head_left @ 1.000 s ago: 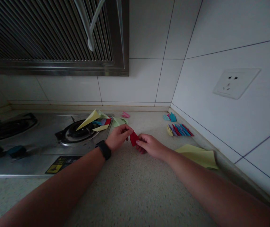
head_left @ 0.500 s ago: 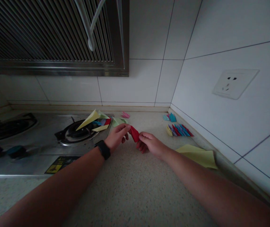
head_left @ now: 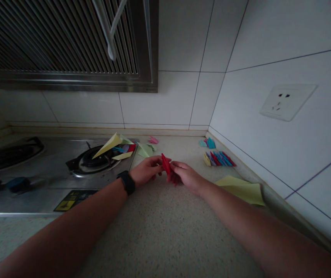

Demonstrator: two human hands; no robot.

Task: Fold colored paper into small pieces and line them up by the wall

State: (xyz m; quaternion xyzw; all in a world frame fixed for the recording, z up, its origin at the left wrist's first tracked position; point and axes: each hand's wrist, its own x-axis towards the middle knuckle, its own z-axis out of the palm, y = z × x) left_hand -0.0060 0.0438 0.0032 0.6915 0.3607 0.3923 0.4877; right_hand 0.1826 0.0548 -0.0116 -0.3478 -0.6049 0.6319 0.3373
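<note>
Red glossy folded paper now stands more upright and narrower than half a second ago, held above the speckled pale bench. Left of it sits a stainless-steel gas stove. Pale yellow creased paper lies on the right, partly behind an arm. Both hands are nearly closed, fingers curled: the left hand and right hand pinch the red paper between them. Beyond, a row of multicoloured folded-paper pieces lies near the wall; farther back rests a small pink folded-paper piece.
</note>
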